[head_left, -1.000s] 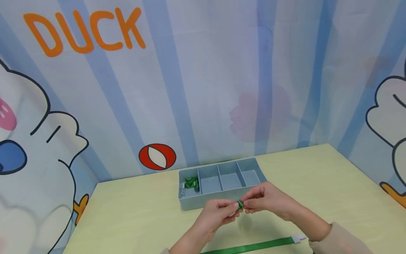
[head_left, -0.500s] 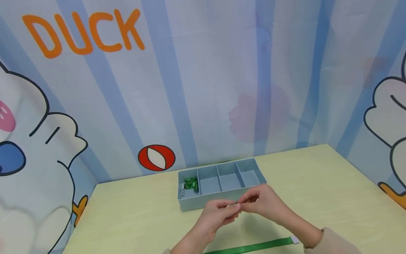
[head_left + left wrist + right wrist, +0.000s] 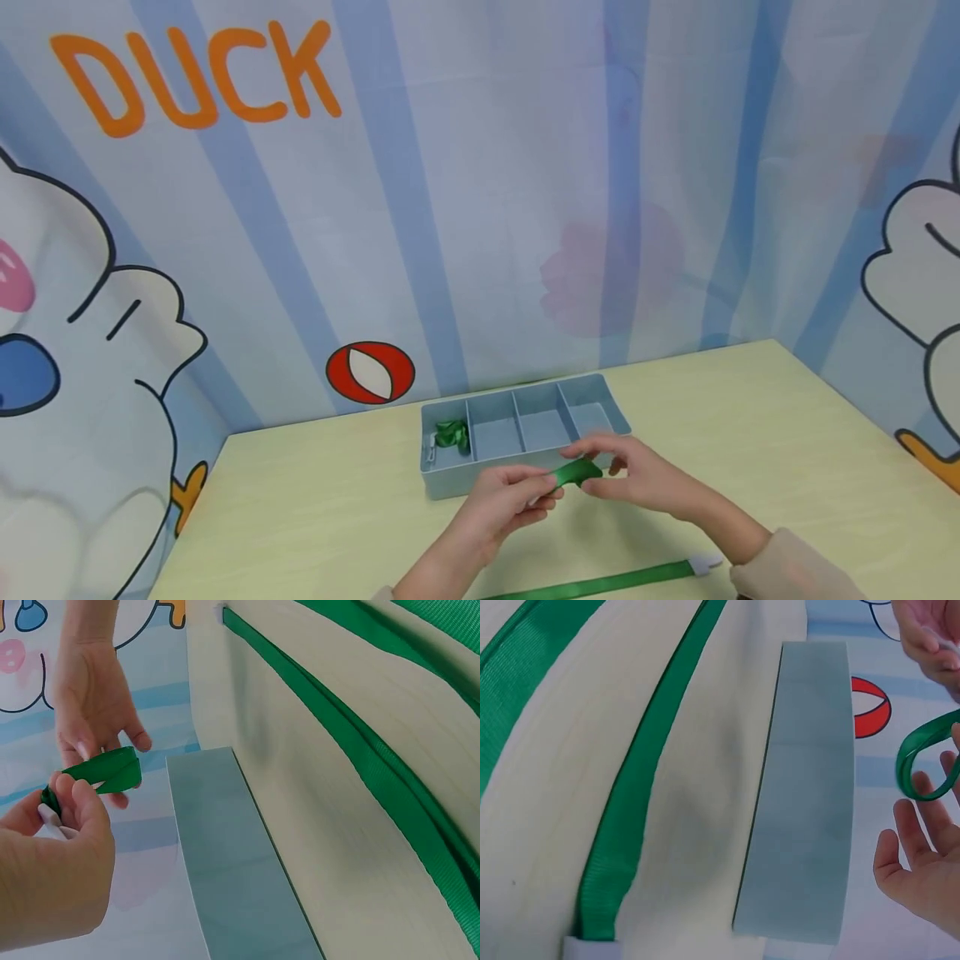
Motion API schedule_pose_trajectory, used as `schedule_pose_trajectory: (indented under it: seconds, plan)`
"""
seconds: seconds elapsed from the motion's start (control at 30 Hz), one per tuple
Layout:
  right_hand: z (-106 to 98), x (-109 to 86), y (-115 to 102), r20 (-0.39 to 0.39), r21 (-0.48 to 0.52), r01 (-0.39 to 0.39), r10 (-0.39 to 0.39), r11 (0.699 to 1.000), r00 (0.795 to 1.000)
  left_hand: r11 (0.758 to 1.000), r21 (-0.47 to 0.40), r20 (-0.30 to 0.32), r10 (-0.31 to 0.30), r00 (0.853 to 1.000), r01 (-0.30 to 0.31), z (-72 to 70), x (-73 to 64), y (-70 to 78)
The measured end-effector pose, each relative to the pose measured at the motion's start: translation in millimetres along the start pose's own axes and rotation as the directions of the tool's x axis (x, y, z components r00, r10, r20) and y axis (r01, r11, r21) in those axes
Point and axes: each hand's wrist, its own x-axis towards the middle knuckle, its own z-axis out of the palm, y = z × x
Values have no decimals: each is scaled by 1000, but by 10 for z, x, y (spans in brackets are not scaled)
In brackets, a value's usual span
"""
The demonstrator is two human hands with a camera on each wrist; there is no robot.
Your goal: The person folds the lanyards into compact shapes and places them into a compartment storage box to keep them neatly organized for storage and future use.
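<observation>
My left hand [image 3: 502, 507] pinches a short green ribbon [image 3: 576, 472] between thumb and fingers, in front of the tray. In the left wrist view the ribbon [image 3: 109, 766] sticks out from the fingertips as a folded loop. A white piece [image 3: 52, 819], its kind unclear, shows under those same fingers. Just right of the loop is my right hand [image 3: 641, 475], its fingers spread and loosely bent. The right wrist view shows the loop [image 3: 906, 766] close above the fingers of the right hand [image 3: 930, 862]; whether they touch it is hard to tell.
Behind the hands stands a grey-blue tray [image 3: 487, 475] with several compartments. Its leftmost one holds a bunched green ribbon [image 3: 452, 434] and a small light clip-like piece [image 3: 432, 448]. A long green ribbon [image 3: 592, 586] with a white end piece [image 3: 702, 566] lies along the table's near side.
Both hands' fingertips met over the ribbon half a second ago, almost hiding it. Now the right fingers have spread and drawn back rightward, and the ribbon loop shows. The left hand keeps its pinch.
</observation>
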Motion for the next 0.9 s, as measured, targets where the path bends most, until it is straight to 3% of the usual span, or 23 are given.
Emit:
schedule_pose_trajectory:
  seconds: [0.2,0.3,0.4,0.57,0.63,0.7,0.8,0.87,0.9]
  plan:
    - [-47,-17,97,-21,119,-83,86,989,996,1000,-21,43,3,999,-2,-11,-11,17]
    - [-72,-38,117,-126,174,-108,131,979,983,1000,-12,47,-7,999,8,-16,-2,7]
    - [-75,-45,112,-281,142,-85,123,986,952,1000,1,36,-29,999,29,-10,18,-31]
    - [-35,-15,71,-501,-92,-14,-34,996,865,999,13,23,-46,999,45,60,50,-138]
    - [-20,-1,59,-541,-199,21,-127,980,831,999,20,45,-43,998,42,101,56,-185]
    - [-7,10,56,-541,-291,65,-220,955,812,999,28,76,-42,996,40,128,56,-225]
    - [-12,9,63,-484,-389,121,-314,913,817,998,50,96,-36,995,32,120,45,-253]
    - [-40,-10,53,-420,-403,142,-320,904,849,997,77,85,-26,996,19,82,42,-250]
    - [-63,-27,43,-378,-379,150,-301,913,876,996,93,75,-19,997,12,56,39,-243]
